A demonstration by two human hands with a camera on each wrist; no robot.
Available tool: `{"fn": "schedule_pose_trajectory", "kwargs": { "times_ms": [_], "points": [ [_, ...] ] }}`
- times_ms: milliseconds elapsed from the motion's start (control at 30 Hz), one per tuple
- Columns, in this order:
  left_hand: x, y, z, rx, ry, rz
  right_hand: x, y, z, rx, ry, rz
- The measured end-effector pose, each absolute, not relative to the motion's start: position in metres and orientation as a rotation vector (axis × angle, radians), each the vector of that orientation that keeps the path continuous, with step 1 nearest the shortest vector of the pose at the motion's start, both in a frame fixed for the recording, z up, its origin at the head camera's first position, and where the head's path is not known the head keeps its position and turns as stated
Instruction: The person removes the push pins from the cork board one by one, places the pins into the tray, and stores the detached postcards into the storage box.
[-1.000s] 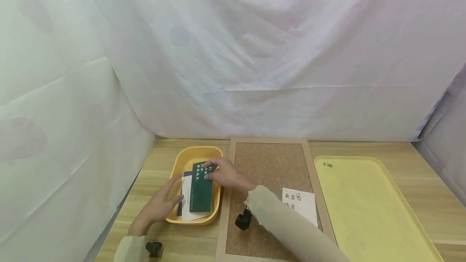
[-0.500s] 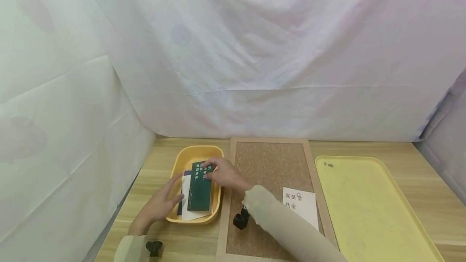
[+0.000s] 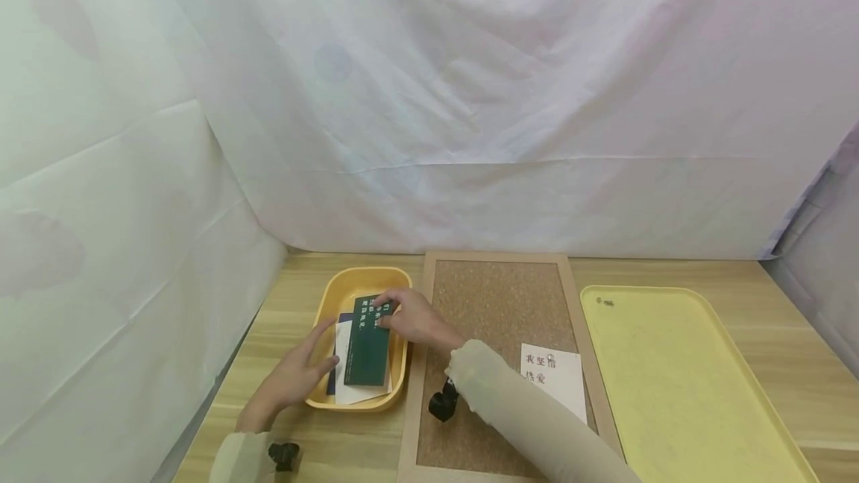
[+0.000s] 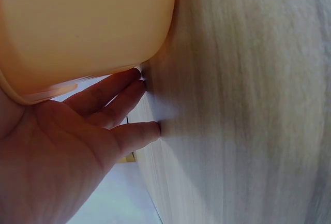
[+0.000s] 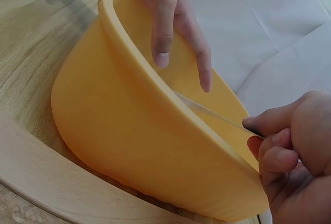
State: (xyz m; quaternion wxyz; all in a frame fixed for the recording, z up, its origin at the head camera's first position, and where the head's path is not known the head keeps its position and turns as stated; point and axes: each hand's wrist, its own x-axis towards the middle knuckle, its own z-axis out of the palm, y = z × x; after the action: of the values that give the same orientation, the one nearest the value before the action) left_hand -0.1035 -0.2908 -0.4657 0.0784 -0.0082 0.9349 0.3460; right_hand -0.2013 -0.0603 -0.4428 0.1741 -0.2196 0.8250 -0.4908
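Observation:
A dark green card [image 3: 367, 352] with white characters lies tilted over a white card [image 3: 344, 371] and a dark blue one [image 3: 331, 384] inside the yellow bin [image 3: 312, 402]. My right hand [image 3: 416, 317] pinches the green card's upper right edge between thumb and fingers; in the right wrist view the card [image 5: 212, 111] shows edge-on. My left hand [image 3: 291, 379] straddles the bin's left rim. Its thumb and forefinger extend loosely inside, while the other fingers [image 4: 106, 100] are outside, near the bin's wall and the tabletop.
Right of the bin lies a framed cork board [image 3: 496, 304], with a white card [image 3: 564, 379] bearing characters pinned on it. Farther right, a yellow tray [image 3: 678, 371] holds a few small pins [image 3: 605, 302]. White cloth [image 3: 429, 95] hangs behind the table.
The green card's lower end has swung slightly left and up, with the right hand keeping its pinch. The left hand has stayed in place.

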Motion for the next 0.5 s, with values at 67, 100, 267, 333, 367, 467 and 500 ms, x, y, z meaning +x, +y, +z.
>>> {"fn": "schedule_pose_trajectory", "kwargs": {
  "times_ms": [67,100,267,333,367,467,500],
  "points": [
    [-0.1034,-0.2907,-0.4655,-0.022,2.803,1.037,-0.2008,-0.0607,-0.4423,-0.637,2.343,-1.383],
    [-0.1034,-0.2907,-0.4655,-0.021,2.805,1.038,-0.2004,-0.0608,-0.4419,-0.644,2.345,-1.379],
    [-0.1036,-0.2906,-0.466,-0.022,2.801,1.043,-0.1997,-0.0617,-0.4418,-0.694,2.365,-1.363],
    [-0.1036,-0.2908,-0.4664,-0.017,2.8,1.05,-0.1998,-0.0621,-0.4426,-0.71,2.375,-1.351],
    [-0.1035,-0.2908,-0.4665,-0.013,2.8,1.055,-0.1999,-0.0625,-0.443,-0.713,2.381,-1.342],
    [-0.1033,-0.291,-0.4674,0.002,2.806,1.065,-0.2,-0.0634,-0.4442,-0.701,2.386,-1.317],
    [-0.1033,-0.2909,-0.4676,0.004,2.809,1.065,-0.1996,-0.0633,-0.4443,-0.695,2.385,-1.311]
  ]
}}
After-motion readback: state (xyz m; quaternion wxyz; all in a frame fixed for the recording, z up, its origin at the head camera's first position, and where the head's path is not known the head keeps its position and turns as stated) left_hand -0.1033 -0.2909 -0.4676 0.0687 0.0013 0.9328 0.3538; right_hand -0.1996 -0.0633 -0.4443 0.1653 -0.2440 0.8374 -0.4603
